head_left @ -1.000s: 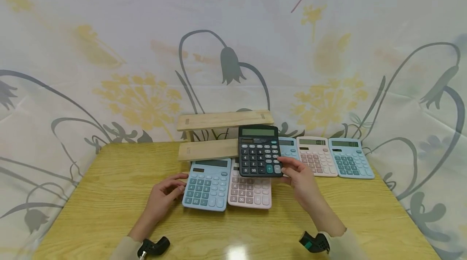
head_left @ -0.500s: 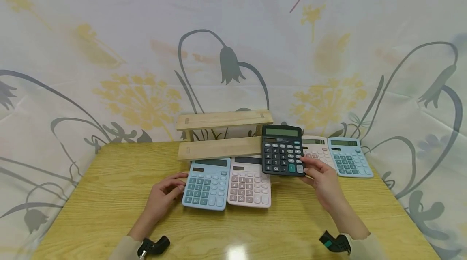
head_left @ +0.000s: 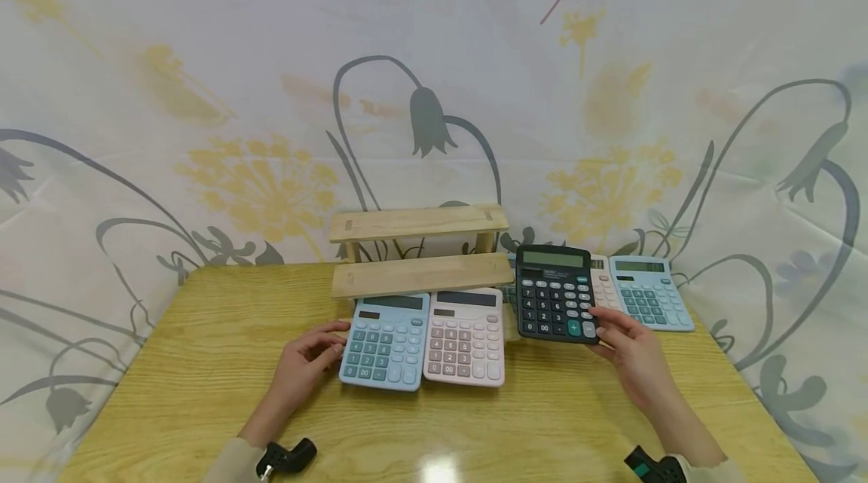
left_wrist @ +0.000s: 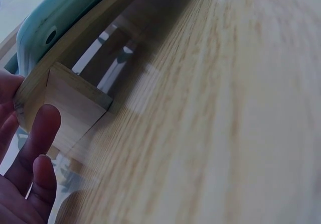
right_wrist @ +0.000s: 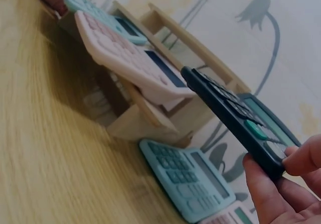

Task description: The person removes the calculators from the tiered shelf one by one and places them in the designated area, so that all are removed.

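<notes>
A black calculator [head_left: 552,310] is tilted up in my right hand [head_left: 634,351], which pinches its lower right corner between thumb and fingers. It overlaps the row of calculators behind it in the head view. My left hand [head_left: 305,362] stays beside a blue calculator [head_left: 383,343], fingertips right at the left end of the wooden shelf [left_wrist: 75,103], fingers loosely bent. That blue calculator and a pink calculator [head_left: 464,340] lean side by side on the shelf's lowest tier. Two bare boards of the wooden rack [head_left: 420,276] rise behind them.
Right of the rack, another blue calculator [right_wrist: 188,179] is largely hidden behind the black one in the head view. Beside it are a pink calculator [head_left: 603,283], partly covered, and a blue calculator [head_left: 651,294] at the far right. A flower-patterned cloth [head_left: 434,53] hangs behind the wooden table [head_left: 203,332].
My right hand has carried the black calculator rightward, from in front of the rack to in front of the calculators on the right, lowering it slightly. The left hand has stayed in place.
</notes>
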{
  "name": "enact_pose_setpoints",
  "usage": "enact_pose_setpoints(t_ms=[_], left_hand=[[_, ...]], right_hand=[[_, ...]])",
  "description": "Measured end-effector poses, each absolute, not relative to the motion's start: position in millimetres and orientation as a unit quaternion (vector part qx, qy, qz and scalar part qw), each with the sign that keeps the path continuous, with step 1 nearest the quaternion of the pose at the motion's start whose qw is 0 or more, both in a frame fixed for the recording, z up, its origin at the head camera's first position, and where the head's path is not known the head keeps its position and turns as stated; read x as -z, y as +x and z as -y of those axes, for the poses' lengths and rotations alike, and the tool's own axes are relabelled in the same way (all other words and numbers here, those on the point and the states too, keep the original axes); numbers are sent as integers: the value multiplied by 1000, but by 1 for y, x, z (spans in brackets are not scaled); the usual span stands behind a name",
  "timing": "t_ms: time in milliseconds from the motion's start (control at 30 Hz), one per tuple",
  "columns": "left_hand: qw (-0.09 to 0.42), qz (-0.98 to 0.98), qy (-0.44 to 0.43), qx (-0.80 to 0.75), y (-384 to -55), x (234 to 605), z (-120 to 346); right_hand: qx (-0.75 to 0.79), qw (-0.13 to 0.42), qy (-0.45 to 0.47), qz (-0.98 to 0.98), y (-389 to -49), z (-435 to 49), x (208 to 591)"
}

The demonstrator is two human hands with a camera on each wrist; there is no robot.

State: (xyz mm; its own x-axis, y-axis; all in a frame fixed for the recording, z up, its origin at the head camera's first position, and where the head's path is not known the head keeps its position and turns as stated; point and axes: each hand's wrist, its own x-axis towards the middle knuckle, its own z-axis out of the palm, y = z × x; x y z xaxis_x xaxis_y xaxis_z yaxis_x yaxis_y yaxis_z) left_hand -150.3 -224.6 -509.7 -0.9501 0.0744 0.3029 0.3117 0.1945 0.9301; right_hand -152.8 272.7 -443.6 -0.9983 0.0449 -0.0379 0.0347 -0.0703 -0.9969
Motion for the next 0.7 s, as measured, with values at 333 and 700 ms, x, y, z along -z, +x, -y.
enact_pose_setpoints(t_ms=[333, 700], left_hand=[[96, 768, -131, 619, -151, 510, 225], [94, 768, -126, 620, -150, 509, 225]], right_hand=[[-756, -12, -21, 654, -142, -298, 457], [-751, -45, -38, 658, -127, -315, 475]])
